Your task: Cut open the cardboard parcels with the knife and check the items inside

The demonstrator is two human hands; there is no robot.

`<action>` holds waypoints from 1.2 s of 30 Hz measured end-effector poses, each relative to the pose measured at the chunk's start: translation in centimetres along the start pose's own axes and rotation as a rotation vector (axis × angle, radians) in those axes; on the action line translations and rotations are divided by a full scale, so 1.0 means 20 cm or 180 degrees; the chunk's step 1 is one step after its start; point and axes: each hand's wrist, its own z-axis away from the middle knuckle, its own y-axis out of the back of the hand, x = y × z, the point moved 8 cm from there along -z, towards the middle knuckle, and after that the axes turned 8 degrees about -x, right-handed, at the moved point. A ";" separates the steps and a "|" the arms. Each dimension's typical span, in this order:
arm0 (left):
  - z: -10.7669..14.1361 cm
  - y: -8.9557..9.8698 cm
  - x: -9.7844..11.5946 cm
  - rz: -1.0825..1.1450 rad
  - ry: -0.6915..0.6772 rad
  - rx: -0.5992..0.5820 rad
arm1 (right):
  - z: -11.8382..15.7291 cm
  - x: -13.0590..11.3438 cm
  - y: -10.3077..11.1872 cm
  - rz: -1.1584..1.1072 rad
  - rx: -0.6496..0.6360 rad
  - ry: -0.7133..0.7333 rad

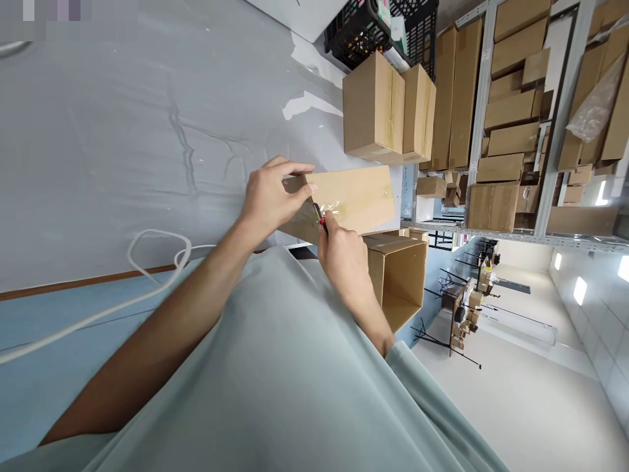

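A closed cardboard box [361, 190] with shiny clear tape on it lies in front of me on the grey table covering. My right hand [344, 255] is wrapped round a utility knife [322, 219] with some red on its handle. The knife's blade end touches or nearly touches the box close to its left edge. My left hand [275, 193] rests at that same edge, its thumb on the box and its fingers stretched out over the far corner. The underside of the left fingers is hidden.
An open cardboard box [403, 275] stands just right of my right hand. Two taped boxes [376, 108] and a black crate [361, 33] sit beyond. A white cable [157, 288] loops at the left. Metal shelves [479, 98] full of boxes rise at the right.
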 end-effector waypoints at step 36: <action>0.00 -0.02 -0.05 0.0003 -0.0009 0.0084 | 0.02 -0.01 0.01 0.0332 -0.0201 -0.0075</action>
